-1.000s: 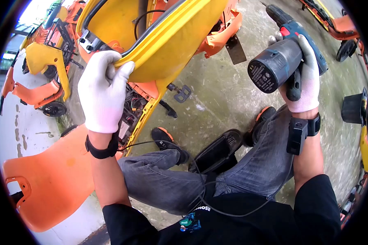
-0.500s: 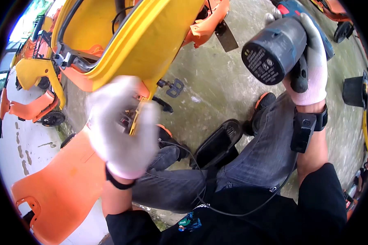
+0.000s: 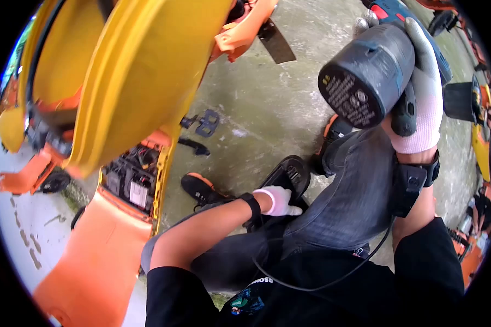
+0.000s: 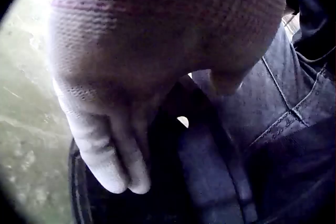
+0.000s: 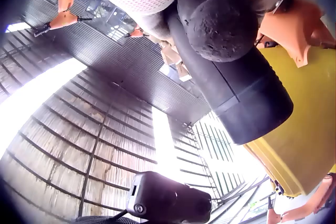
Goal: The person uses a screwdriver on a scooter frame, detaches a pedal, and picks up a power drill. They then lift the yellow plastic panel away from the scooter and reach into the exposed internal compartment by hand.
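Yellow shell (image 3: 142, 82) tilted up, well above and left of the fingers; cordless drill (image 3: 373, 73) clenched upright in the right hand (image 3: 423, 103); black case (image 3: 289, 171) on the floor between the knees, just under the left hand (image 3: 278, 200), its fingers (image 4: 113, 155) straight, holding nothing; seemingly mid-reach into the case; next likely calls for a careful pinch.

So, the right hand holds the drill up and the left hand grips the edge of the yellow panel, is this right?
No. The right hand holds the drill up, but the left hand does not grip the yellow panel: it is down between the knees, by the black part. The head view shows it.
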`<state>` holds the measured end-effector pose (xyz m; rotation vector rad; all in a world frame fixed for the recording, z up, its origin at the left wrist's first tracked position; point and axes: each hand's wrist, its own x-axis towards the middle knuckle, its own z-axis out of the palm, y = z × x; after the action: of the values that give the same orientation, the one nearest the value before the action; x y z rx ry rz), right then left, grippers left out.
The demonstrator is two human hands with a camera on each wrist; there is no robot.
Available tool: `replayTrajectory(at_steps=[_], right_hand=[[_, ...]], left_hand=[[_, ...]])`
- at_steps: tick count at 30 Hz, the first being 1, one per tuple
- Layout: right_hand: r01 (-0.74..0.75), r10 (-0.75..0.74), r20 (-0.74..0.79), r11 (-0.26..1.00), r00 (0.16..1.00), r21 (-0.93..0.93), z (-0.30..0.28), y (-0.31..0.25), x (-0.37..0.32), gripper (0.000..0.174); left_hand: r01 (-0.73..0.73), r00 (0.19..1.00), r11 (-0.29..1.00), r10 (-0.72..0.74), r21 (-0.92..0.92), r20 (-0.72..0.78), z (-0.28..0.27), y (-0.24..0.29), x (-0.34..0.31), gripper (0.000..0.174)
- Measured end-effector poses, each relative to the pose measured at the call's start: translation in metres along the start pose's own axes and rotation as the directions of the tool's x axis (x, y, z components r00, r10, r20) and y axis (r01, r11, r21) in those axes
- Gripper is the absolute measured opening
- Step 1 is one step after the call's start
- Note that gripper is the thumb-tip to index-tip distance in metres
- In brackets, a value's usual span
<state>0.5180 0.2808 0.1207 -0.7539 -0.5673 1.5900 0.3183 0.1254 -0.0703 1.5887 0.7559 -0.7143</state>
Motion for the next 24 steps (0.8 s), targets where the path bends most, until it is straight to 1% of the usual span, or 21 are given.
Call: replayTrajectory(at_steps=[1,3,4,5,7,8,9,10,11,12,13,14,15,16,17,18,19,20,21,23,24], right_hand=[[0.006,-0.006,-0.022,1.000,1.000,-0.021,0.001,0.001,0.002,0.045],[-0.085,0.102,-0.090,0.980,0.991,0.180,0.009,0.007,0.006,0.048],[-0.096,0.118,-0.145,0.984,0.982,0.153,0.012,0.008,0.009,0.050],[-0.068,0.079,-0.245,0.996,0.966,0.054,0.015,0.012,0.014,0.050],[-0.082,0.052,-0.331,0.994,0.942,-0.078,0.019,0.015,0.026,0.051],[-0.076,0.047,-0.368,0.995,0.929,-0.067,0.020,0.019,0.034,0.048],[-0.100,0.050,-0.445,0.991,0.894,-0.090,0.020,0.022,0.040,0.044],[-0.192,0.170,-0.399,0.981,0.901,-0.016,0.020,0.018,0.043,0.027],[-0.188,0.195,-0.384,0.981,0.902,0.057,0.026,0.019,0.042,0.025],[-0.214,0.196,-0.388,0.977,0.900,-0.005,0.018,0.025,0.044,0.025],[-0.249,0.204,-0.399,0.966,0.894,-0.063,0.009,0.029,0.046,0.026],[-0.341,0.376,-0.369,0.926,0.850,0.159,0.012,0.026,0.050,0.028],[-0.363,0.413,-0.432,0.911,0.802,0.197,0.018,0.027,0.052,0.029],[-0.509,0.547,-0.425,0.834,0.721,0.210,0.025,0.009,0.050,0.028],[-0.462,0.534,-0.451,0.845,0.715,0.268,0.024,0.018,0.052,0.027],[-0.489,0.578,-0.427,0.816,0.695,0.307,0.020,0.021,0.050,0.027],[-0.422,0.528,-0.411,0.846,0.743,0.325,0.016,0.027,0.051,0.033],[-0.373,0.526,-0.429,0.841,0.734,0.392,0.013,0.034,0.052,0.034],[-0.328,0.529,-0.434,0.827,0.729,0.457,0.009,0.039,0.049,0.034],[-0.305,0.521,-0.464,0.832,0.717,0.462,0.000,0.034,0.043,0.034],[-0.302,0.514,-0.472,0.838,0.716,0.455,-0.005,0.032,0.040,0.033]], left_hand=[[-0.021,1.000,1.000,0.021,-0.019,0.013,0.004,0.002,0.009,0.076],[-0.019,1.000,0.993,0.020,-0.118,0.007,0.013,0.000,0.022,0.077],[-0.023,1.000,0.991,0.022,-0.133,-0.014,0.015,0.000,0.025,0.079],[0.000,1.000,0.983,-0.002,-0.184,-0.008,0.018,-0.001,0.024,0.076],[-0.018,1.000,0.970,0.019,-0.241,0.000,0.028,-0.007,0.025,0.071],[0.018,1.000,0.967,-0.015,-0.255,0.017,0.032,-0.008,0.025,0.066],[0.046,0.997,0.973,-0.033,-0.225,0.064,0.033,-0.008,0.024,0.065],[0.035,0.997,0.975,-0.020,-0.221,0.071,0.043,-0.013,0.024,0.064],[0.040,0.997,0.957,-0.020,-0.286,0.073,0.052,-0.018,0.024,0.067],[0.036,0.999,0.924,-0.023,-0.381,0.039,0.056,-0.019,0.021,0.070],[0.035,0.999,0.916,-0.045,-0.399,-0.015,0.078,-0.033,0.027,0.072],[0.043,0.996,0.903,-0.072,-0.428,-0.052,0.101,-0.046,0.035,0.066],[0.137,0.989,0.853,-0.147,-0.503,0.021,0.087,-0.034,0.021,0.063],[0.186,0.982,0.877,-0.179,-0.443,0.057,0.102,-0.038,0.020,0.050],[-0.059,0.997,0.971,0.044,-0.231,-0.070,0.119,-0.045,0.030,0.041],[-0.120,0.992,0.993,0.120,-0.004,-0.023,0.143,-0.068,0.039,0.036],[-0.191,0.982,0.958,0.186,0.215,0.042,0.157,-0.079,0.042,0.032],[-0.178,0.984,0.959,0.176,0.220,0.030,0.177,-0.090,0.038,0.031],[-0.141,0.989,0.967,0.145,0.212,-0.005,0.188,-0.089,0.027,0.030],[-0.106,0.987,0.970,0.129,0.219,-0.093,0.209,-0.082,0.018,0.028],[-0.090,0.978,0.956,0.138,0.280,-0.158,0.219,-0.077,0.016,0.027]])
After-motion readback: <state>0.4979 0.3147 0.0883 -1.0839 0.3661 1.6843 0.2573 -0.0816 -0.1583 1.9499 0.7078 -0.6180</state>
